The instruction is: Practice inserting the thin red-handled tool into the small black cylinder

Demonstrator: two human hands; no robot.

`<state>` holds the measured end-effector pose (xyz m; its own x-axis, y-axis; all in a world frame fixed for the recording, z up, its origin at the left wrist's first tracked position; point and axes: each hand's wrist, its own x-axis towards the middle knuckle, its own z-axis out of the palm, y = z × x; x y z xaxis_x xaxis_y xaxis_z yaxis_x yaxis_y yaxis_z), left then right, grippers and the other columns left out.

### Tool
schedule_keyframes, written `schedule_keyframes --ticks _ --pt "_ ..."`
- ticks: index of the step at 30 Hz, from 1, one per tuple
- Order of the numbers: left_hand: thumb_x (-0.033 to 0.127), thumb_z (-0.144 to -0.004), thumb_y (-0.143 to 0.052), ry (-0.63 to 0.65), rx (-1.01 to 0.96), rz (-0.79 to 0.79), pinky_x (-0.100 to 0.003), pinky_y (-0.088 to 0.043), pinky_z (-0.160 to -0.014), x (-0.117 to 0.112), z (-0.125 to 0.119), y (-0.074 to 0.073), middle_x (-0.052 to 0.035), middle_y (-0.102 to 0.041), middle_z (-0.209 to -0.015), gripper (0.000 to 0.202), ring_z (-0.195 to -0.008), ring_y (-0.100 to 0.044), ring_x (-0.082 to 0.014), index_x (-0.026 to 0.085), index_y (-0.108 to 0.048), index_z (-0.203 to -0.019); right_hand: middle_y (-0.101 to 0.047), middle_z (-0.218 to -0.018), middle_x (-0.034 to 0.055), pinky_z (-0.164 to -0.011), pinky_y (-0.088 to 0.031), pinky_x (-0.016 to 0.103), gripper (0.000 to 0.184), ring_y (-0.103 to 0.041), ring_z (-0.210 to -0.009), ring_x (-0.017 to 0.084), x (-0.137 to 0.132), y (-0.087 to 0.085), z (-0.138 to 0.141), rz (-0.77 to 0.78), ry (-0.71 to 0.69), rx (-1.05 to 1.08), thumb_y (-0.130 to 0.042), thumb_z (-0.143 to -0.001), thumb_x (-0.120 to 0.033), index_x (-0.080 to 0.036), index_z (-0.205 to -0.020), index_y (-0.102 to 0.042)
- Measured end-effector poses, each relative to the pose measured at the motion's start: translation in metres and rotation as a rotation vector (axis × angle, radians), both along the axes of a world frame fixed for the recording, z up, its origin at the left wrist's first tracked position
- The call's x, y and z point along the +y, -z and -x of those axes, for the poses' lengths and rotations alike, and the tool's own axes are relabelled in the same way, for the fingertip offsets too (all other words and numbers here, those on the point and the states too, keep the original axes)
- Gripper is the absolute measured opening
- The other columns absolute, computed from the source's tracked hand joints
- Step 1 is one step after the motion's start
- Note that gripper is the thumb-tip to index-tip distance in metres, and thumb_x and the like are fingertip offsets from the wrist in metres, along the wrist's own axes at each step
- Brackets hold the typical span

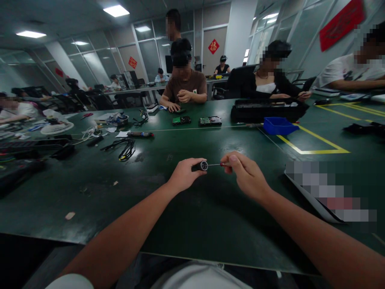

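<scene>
My left hand (181, 175) is closed around a short black cylinder (199, 166) with a round, silver-rimmed end; it looks like a flashlight, though its kind is not certain. Between the fingers of my right hand (249, 175) is a small screwdriver (214, 165), its red handle mostly covered. The thin metal shaft points left, and its tip is at or very close to the cylinder's rim; whether they touch I cannot tell. Both hands are above the green table (192, 224), in the middle of the view.
Farther back lie two circuit-board devices, a green one (181, 120) and a silver one (210, 121). A blue tray (279, 126) stands by a long black case (267, 110). Black cables (126, 150) lie left, a pixelated sheet (325, 192) right. People sit across the table.
</scene>
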<state>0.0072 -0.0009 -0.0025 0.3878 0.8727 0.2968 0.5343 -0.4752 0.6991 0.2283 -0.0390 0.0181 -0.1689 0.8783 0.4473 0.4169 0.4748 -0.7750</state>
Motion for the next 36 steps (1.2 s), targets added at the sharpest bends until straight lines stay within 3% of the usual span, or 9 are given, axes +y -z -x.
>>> schedule_keyframes --ticks 6,11,15,18,24,31,36 --pt "0.025 -0.082 -0.075 -0.008 0.022 0.005 -0.037 -0.046 -0.098 -0.001 0.0 -0.004 -0.0043 -0.072 -0.116 0.041 -0.109 -0.064 -0.023 0.024 -0.069 -0.122 -0.066 -0.084 0.0028 -0.073 -0.052 0.035 0.021 -0.064 -0.078 0.019 0.002 0.001 0.003 0.069 0.063 0.172 -0.053 -0.095 -0.042 -0.023 -0.097 -0.061" --pt "0.025 -0.083 -0.074 -0.007 0.03 -0.021 -0.04 -0.044 -0.102 0.0 0.002 -0.006 -0.0054 -0.07 -0.121 0.041 -0.112 -0.063 -0.0234 0.024 -0.068 -0.123 -0.069 -0.086 0.0049 -0.083 -0.056 0.042 0.028 -0.067 -0.08 0.021 0.01 0.005 0.005 0.17 0.057 0.403 -0.061 -0.089 -0.049 -0.022 -0.095 -0.066" --pt "0.027 -0.087 -0.07 0.033 0.103 -0.103 -0.049 -0.034 -0.11 0.002 0.005 -0.007 -0.0055 -0.068 -0.127 0.036 -0.12 -0.059 -0.0251 0.027 -0.067 -0.123 -0.063 -0.074 0.0021 -0.082 -0.058 0.044 0.031 -0.064 -0.068 0.018 0.019 0.008 0.004 0.364 0.012 0.648 -0.06 -0.088 -0.054 -0.022 -0.084 -0.063" --pt "0.029 -0.088 -0.069 0.036 0.122 -0.113 -0.051 -0.033 -0.11 0.002 0.006 -0.007 -0.0049 -0.068 -0.127 0.036 -0.12 -0.059 -0.0248 0.027 -0.067 -0.124 -0.061 -0.071 0.001 -0.08 -0.058 0.042 0.03 -0.062 -0.066 0.017 0.021 0.009 0.004 0.376 0.017 0.705 -0.064 -0.086 -0.052 -0.022 -0.081 -0.063" --pt "0.029 -0.087 -0.071 0.007 0.12 -0.092 -0.052 -0.03 -0.112 0.001 0.006 -0.004 -0.0049 -0.069 -0.126 0.037 -0.12 -0.059 -0.0247 0.027 -0.067 -0.123 -0.067 -0.082 0.0034 -0.075 -0.056 0.038 0.03 -0.065 -0.074 0.019 0.019 0.013 0.001 0.188 0.159 0.531 -0.06 -0.091 -0.051 -0.022 -0.09 -0.066" --pt "0.029 -0.085 -0.073 -0.007 0.161 -0.093 -0.054 -0.028 -0.113 0.003 0.005 -0.002 -0.0053 -0.069 -0.125 0.039 -0.119 -0.059 -0.0261 0.028 -0.068 -0.123 -0.07 -0.081 0.0051 -0.071 -0.054 0.037 0.029 -0.067 -0.075 0.02 0.007 0.002 0.001 0.004 0.219 0.158 -0.049 -0.098 -0.047 -0.022 -0.095 -0.063" --pt "0.029 -0.085 -0.073 -0.002 0.183 -0.104 -0.054 -0.028 -0.113 0.004 0.004 0.0 -0.0052 -0.069 -0.124 0.04 -0.118 -0.059 -0.0257 0.028 -0.067 -0.124 -0.071 -0.081 0.0057 -0.069 -0.052 0.037 0.029 -0.068 -0.075 0.021 0.003 -0.001 0.002 -0.033 0.198 0.05 -0.047 -0.099 -0.046 -0.022 -0.097 -0.062"
